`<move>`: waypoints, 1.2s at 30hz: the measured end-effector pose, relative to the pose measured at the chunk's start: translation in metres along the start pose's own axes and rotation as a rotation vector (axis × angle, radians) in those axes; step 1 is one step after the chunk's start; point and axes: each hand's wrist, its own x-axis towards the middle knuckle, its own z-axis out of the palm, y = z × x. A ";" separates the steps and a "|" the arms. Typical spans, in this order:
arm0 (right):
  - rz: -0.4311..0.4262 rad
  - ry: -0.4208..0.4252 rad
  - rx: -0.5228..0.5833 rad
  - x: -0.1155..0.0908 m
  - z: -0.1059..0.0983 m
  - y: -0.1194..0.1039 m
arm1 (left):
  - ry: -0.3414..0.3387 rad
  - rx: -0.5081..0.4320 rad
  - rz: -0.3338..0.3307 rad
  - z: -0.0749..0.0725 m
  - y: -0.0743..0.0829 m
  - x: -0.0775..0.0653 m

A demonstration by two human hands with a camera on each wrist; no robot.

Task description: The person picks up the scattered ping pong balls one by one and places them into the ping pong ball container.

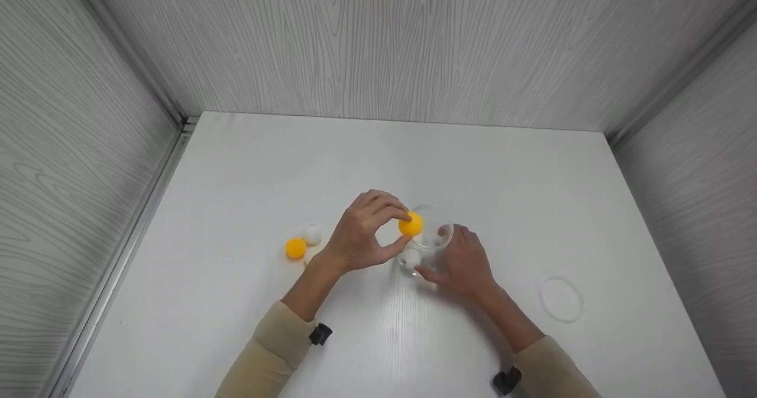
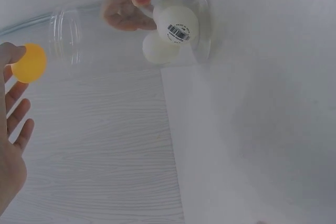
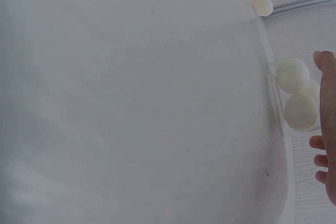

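Note:
My left hand (image 1: 361,235) pinches an orange ping-pong ball (image 1: 410,224) between thumb and fingers at the mouth of a clear plastic jar (image 2: 105,38). In the left wrist view the ball is level with the jar's open end. The jar stands upright, and several white ping-pong balls (image 2: 178,24) lie at its bottom, one with printed black marks. My right hand (image 1: 467,265) grips the jar low on its side, thumb in front and fingers behind. Left of the left wrist, another orange ball (image 1: 295,248) lies beside white balls (image 1: 312,234), one partly hidden by the wrist.
A thin clear ring-shaped lid (image 1: 560,299) lies on the white table (image 1: 248,173) to the right of my right forearm. Grey wood-grain panels (image 1: 378,49) enclose the table at the back and both sides.

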 end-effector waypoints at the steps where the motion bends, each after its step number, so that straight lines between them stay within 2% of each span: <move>1: 0.005 -0.004 0.007 0.000 0.000 0.000 | 0.001 -0.004 -0.009 0.002 0.000 0.000; 9: 0.026 -0.024 0.026 0.000 0.000 -0.001 | -0.009 -0.032 -0.039 0.014 -0.001 0.004; 19: -0.002 -0.020 0.015 0.000 -0.001 0.001 | -0.026 -0.072 -0.022 0.027 0.001 0.012; 25: 0.003 -0.016 0.035 0.001 -0.001 0.000 | -0.048 -0.077 -0.034 0.035 0.000 0.015; 36: -0.026 -0.013 0.045 0.000 0.001 0.003 | -0.084 -0.084 -0.064 0.041 -0.001 0.022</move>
